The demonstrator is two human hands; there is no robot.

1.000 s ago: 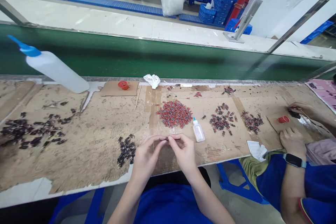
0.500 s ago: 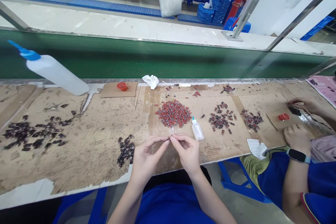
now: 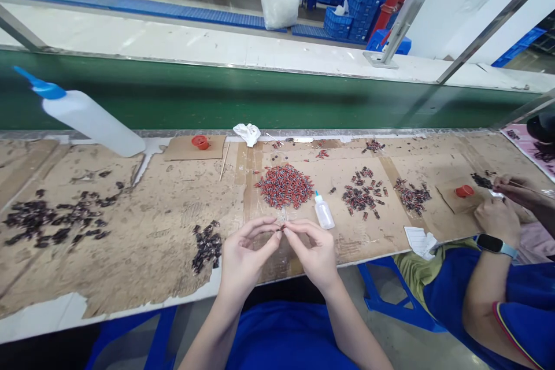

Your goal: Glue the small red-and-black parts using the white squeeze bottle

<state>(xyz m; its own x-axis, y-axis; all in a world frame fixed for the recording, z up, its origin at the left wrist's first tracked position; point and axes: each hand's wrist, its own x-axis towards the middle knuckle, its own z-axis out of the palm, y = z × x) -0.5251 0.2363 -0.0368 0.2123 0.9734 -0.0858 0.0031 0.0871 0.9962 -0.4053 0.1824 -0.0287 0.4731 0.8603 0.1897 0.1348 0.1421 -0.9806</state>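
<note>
My left hand and my right hand meet fingertip to fingertip above the cardboard near the table's front edge. Both are closed in a pinch on a small dark part, mostly hidden by the fingers, so its exact kind does not show. Just beyond them lies a pile of small red-and-silver parts. A small clear squeeze bottle with a blue-green tip stands by my right hand. To the left of my left hand is a heap of dark, shiny parts.
A large white bottle with a blue nozzle looms at the left, near more dark parts. Red cups, a thin stick and crumpled tissue lie farther back. At the right, a co-worker's hands work beside another red cup.
My hands stay pinched together in nearly the same place, with the fingers shifted slightly. The co-worker's hands have moved a little right, away from the dark pile there.
</note>
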